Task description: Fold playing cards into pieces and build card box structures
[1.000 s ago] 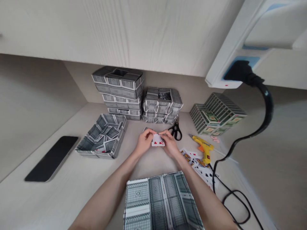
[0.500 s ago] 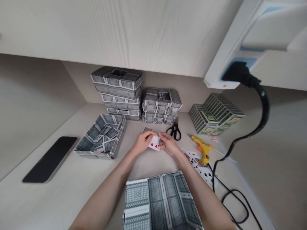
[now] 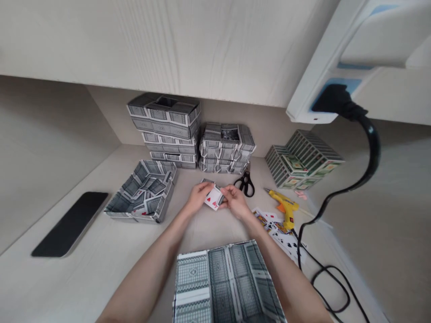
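At the far left a black phone (image 3: 70, 224) lies flat on the table (image 3: 134, 264), and beside it stands an open tray (image 3: 165, 204) made of patterned cards, with loose cards (image 3: 155, 186) inside. Behind it rises a taller stack of card-covered boxes (image 3: 168, 128). Near the middle, the person's left hand (image 3: 197, 197) pinches the left side of a red-heart card (image 3: 213, 195), its grip closed on it. A patterned piece (image 3: 207, 181) shows just beyond those fingers; whether it joins the card cannot be told. The card is held between both hands, face up and slanted, above the table, in front of a shorter stack (image 3: 229, 146). The large patterned box (image 3: 225, 282) sits nearest the person, between the forearms. The right hand (image 3: 237, 202) has its grip together on the card's right side, by a patterned edge. The step in hand looks like lining up or shaping the card; moving it further calls for a light, even pinch that keeps the edges straight. Beyond lie black scissors (image 3: 247, 179), face-up cards (image 3: 286, 242), a yellow glue gun (image 3: 286, 207), green-striped boxes (image 3: 313, 154) and a black cord (image 3: 373, 148).
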The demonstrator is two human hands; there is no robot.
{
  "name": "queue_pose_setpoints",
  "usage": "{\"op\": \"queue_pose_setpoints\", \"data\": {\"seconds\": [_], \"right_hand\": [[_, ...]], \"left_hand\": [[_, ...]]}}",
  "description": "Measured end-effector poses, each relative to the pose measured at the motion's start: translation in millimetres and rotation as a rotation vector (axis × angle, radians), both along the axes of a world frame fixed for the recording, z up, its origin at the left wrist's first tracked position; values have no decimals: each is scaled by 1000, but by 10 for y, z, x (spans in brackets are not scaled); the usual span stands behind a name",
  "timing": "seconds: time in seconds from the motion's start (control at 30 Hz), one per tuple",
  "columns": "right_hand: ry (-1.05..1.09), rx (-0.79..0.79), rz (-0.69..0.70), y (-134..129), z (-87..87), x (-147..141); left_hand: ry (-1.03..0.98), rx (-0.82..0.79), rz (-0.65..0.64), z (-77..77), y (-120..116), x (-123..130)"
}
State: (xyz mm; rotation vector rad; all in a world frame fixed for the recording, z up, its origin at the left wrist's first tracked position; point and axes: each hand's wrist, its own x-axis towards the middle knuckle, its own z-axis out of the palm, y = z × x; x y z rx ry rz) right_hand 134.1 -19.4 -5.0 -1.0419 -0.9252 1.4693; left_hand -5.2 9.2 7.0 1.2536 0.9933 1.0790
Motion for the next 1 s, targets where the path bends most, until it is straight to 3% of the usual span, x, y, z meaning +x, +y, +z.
{"op": "queue_pose_setpoints", "data": {"seconds": [0.27,0.47,1.0], "right_hand": [[-143,84,-17,-9,-57,-56],[-178,130,-31,-7,-99,-75],[-71,98,24,-58,56,-69]], "left_hand": [[242,193,82,-118,-13,60],[252,215,176,-161,1,78],[-99,-121,127,-63,-16,81]]}}
